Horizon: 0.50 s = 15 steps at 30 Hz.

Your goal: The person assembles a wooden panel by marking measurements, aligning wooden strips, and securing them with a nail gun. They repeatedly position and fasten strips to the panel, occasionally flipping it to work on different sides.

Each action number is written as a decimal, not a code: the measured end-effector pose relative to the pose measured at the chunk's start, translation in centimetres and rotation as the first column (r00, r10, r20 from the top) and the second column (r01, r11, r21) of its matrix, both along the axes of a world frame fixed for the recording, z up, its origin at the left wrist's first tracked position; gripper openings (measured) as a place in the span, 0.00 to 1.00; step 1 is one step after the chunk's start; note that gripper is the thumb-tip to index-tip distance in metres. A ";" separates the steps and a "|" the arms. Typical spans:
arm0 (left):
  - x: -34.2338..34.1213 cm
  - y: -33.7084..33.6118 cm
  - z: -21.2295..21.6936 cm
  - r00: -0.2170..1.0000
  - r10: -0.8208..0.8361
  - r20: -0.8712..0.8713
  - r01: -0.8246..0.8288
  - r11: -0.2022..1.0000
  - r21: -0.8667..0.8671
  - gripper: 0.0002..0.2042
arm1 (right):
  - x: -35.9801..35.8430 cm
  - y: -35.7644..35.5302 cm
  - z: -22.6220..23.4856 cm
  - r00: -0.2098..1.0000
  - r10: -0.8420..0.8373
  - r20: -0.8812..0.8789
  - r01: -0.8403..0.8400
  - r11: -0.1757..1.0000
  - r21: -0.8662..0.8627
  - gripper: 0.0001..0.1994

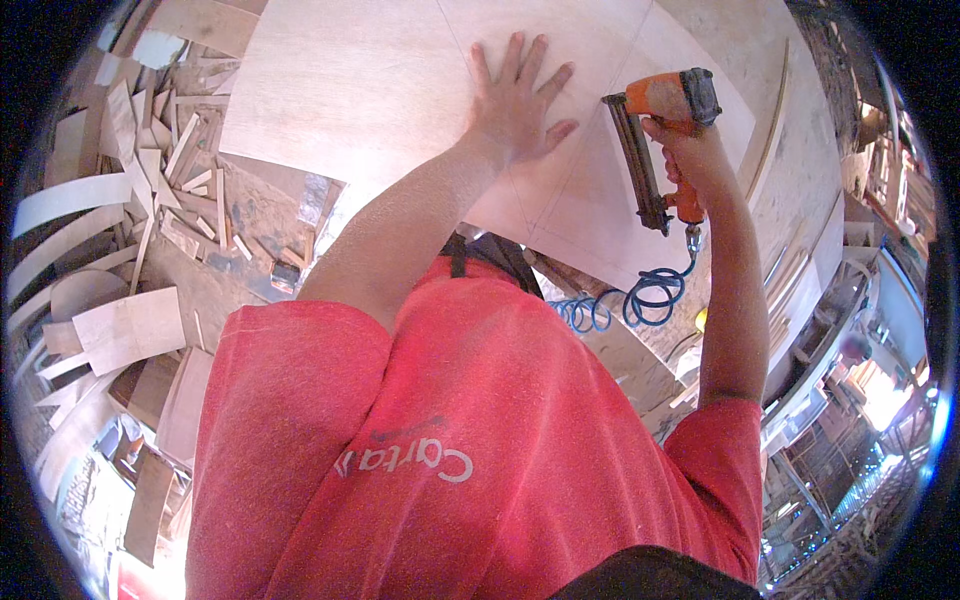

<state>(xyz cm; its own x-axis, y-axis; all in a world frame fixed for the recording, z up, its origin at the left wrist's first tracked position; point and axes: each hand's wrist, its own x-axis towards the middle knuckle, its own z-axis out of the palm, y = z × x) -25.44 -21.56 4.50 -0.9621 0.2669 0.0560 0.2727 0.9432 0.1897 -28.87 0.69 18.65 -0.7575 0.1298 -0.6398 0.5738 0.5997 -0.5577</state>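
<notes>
Firmly, we judge, the sheet needs pinning while the nailer's nose sets square on the pencilled line. Our left hand [515, 100] lies flat, fingers spread, on the plywood sheet [380, 90] near its middle. Our right hand [690, 150] is clenched round the orange nailer [660, 130], just beside, toward the sheet's right edge; its blue hose [640, 295] coils below.

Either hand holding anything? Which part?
Right hand grips the orange nail gun by its handle. Left hand holds nothing, flat on the plywood sheet.
</notes>
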 end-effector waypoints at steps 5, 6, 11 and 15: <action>-0.2 0.0 -0.2 1.000 -0.005 -0.018 0.005 0.999 0.040 0.39 | -0.8 1.0 -0.6 0.994 0.106 0.005 -0.107 0.993 0.047 0.11; -0.1 -0.1 -0.3 1.000 -0.006 -0.014 0.007 0.999 0.050 0.39 | -0.7 0.8 -0.5 0.994 0.109 -0.001 -0.109 0.993 0.045 0.11; -0.4 -0.2 0.0 1.000 -0.009 0.008 0.008 0.999 0.046 0.38 | -1.2 0.6 -0.3 0.996 0.089 0.007 -0.090 0.995 0.040 0.11; -0.2 0.0 0.3 1.000 -0.005 0.017 0.004 0.998 0.055 0.38 | -2.8 0.9 0.8 0.997 0.064 -0.038 -0.063 0.998 0.018 0.12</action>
<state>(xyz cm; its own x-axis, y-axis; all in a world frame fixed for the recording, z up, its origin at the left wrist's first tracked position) -25.63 -21.57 4.83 -0.9617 0.2686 0.0545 0.2736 0.9298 0.2462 -31.66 1.61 19.42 -0.7889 0.0910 -0.6078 0.5123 0.6437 -0.5685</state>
